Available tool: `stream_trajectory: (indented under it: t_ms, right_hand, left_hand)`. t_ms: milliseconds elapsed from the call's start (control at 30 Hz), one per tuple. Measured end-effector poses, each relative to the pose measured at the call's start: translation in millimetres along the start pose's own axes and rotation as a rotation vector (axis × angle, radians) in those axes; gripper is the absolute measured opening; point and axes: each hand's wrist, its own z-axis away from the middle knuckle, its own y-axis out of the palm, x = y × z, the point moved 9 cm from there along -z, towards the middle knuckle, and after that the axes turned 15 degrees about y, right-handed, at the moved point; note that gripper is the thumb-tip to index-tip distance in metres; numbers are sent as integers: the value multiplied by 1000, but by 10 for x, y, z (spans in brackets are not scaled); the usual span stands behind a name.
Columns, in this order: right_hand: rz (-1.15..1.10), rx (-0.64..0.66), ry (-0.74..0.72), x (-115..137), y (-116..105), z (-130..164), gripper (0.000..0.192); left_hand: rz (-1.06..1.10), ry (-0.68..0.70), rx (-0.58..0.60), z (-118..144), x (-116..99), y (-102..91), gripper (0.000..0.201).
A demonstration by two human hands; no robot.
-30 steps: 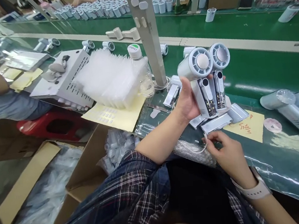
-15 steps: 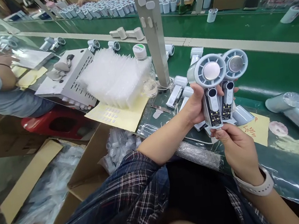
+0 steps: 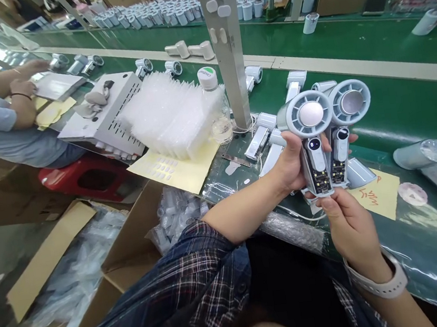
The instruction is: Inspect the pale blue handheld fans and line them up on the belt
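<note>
Pale grey plastic fills the middle of our view: we hold two handheld fans point(image 3: 324, 134) side by side and upright above the near edge of the green counter point(image 3: 394, 105), their round grilles toward us. Our left hand point(image 3: 292, 162) has its grip clenched around both handles from the left, thumb across the front of the nearer one, fingertips showing past the right fan. On the left fan's handle a small round display glows blue, and both handles show an exposed dark strip low down.

Our right hand point(image 3: 345, 222), with a white watch band on its wrist, reaches up from below; its thumb and forefinger pinch a small white plug at the base of the left fan. A thin white cable point(image 3: 296, 213) trails from there leftward over the counter edge.

Just behind the fans lie several grey handle shells point(image 3: 259, 140), and under them to the right a yellow paper sheet point(image 3: 377, 197) with red writing. A metal post point(image 3: 228, 51) rises behind, with a clear bottle point(image 3: 215, 105) and a stack of clear plastic bags point(image 3: 168, 114) to its left. At the far left sits another person's arm point(image 3: 15, 103) in a light blue sleeve.
</note>
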Motion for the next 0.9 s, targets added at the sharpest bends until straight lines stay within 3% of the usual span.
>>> stream_trajectory:
  t_ms: [167, 300, 433, 600, 667, 733, 833, 900]
  right_hand:
    - [45, -10, -163, 154, -17, 60, 41]
    - [-174, -62, -3, 27, -64, -2, 43]
    - [-439, -1, 109, -102, -11, -26, 46]
    - [-501, 3, 144, -179, 56, -36, 42]
    - [-390, -54, 102, -189, -1, 0, 40]
    - [-170, -97, -22, -134, -96, 68, 40]
    - [270, -205, -250, -7, -294, 133, 39]
    - [508, -377, -306, 52, -491, 37, 35]
  left_hand:
    - [49, 68, -12, -2, -133, 84, 93]
    - [27, 68, 69, 4, -197, 147, 97]
    - [-60, 56, 100, 18, -138, 134, 101]
    - [-17, 68, 162, 28, 29, 119, 106]
    - [-31, 69, 145, 25, 35, 107, 107]
    - [-27, 136, 81, 5, -107, 101, 106]
    - [-41, 359, -107, 6, -567, 42, 95]
    - [-72, 459, -180, 57, -831, 13, 92]
